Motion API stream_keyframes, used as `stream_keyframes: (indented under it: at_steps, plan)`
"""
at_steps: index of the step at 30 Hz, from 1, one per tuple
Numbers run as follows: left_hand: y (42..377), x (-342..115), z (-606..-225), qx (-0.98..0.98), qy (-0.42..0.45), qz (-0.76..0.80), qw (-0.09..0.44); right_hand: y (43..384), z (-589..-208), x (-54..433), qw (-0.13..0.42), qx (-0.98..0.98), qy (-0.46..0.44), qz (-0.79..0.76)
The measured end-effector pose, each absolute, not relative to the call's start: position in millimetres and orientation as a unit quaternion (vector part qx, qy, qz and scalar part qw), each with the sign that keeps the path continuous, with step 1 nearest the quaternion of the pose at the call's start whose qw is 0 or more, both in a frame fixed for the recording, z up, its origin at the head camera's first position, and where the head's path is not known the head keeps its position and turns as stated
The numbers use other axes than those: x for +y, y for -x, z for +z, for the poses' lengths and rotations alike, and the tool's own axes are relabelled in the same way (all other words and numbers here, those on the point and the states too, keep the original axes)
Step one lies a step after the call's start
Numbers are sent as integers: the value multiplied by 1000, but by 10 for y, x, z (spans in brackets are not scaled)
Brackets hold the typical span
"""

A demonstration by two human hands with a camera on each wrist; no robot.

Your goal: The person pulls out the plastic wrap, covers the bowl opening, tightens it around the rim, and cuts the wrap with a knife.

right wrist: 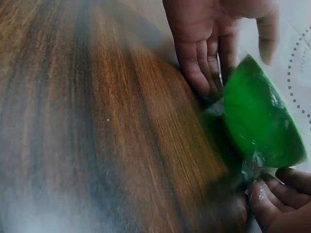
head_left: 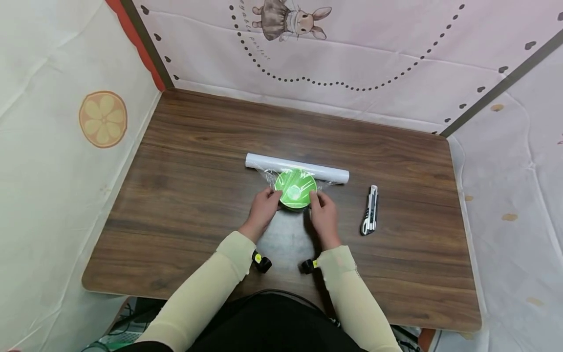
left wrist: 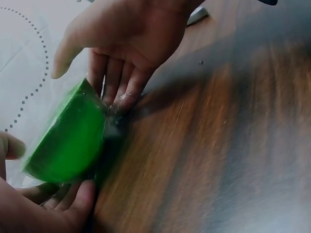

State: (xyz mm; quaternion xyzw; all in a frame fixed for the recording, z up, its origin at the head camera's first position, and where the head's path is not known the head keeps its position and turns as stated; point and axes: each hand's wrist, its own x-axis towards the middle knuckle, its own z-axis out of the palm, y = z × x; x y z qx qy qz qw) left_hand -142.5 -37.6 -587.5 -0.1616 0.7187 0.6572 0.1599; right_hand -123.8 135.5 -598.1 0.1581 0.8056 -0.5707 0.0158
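Observation:
A green bowl (head_left: 295, 189) stands on the table with clear plastic wrap (head_left: 268, 173) stretched over its mouth, glossy and wrinkled. My left hand (head_left: 264, 208) is at the bowl's left side, thumb by the rim and fingers lower down, holding the wrap's edge. On the opposite side, my right hand (head_left: 323, 212) grips the wrap, which bunches at its fingertips against the bowl wall (right wrist: 257, 116). Fingertips of both hands are partly hidden under the bowl. Just behind the bowl lies a white roll (head_left: 296, 167), and the wrap reaches toward it.
A utility knife (head_left: 370, 210) lies right of my right hand. The brown wooden table (head_left: 189, 220) is bordered by white printed cloth walls (head_left: 352, 58) at the back and sides. A black wrist camera (head_left: 262, 264) sits at my left cuff, another (head_left: 308, 266) at my right.

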Motion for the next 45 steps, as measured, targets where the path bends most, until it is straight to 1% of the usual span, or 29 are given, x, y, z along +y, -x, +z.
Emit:
stream_keyframes:
  at_steps: [7,10,14,22,27,32,39,45]
  plan:
    - [1491,-334,-5859,691,164,684,165,1284,-6008,1344,24,773,-144,-618]
    - [1497,-337,-5869,649,172,722,169,1293,-6030,1329,27,717,-140,-682]
    - [1485,-345,-5872,592,175,769,167,1297,-6046,1289,17,625,-140,-768]
    - [1417,-346,-5917,464,184,852,159,1222,-6084,1168,2,492,-112,-863]
    - [1370,-323,-5932,421,176,877,153,1174,-6106,1092,-12,434,-114,-894]
    - [1328,-312,-5956,417,148,884,149,1160,-6114,1046,-22,402,-110,-909]
    - [1290,-357,-6064,427,102,884,161,1132,-6162,1072,-1,397,-94,-913]
    - [1288,-382,-6162,456,74,872,162,1091,-6170,1076,21,401,-54,-914]
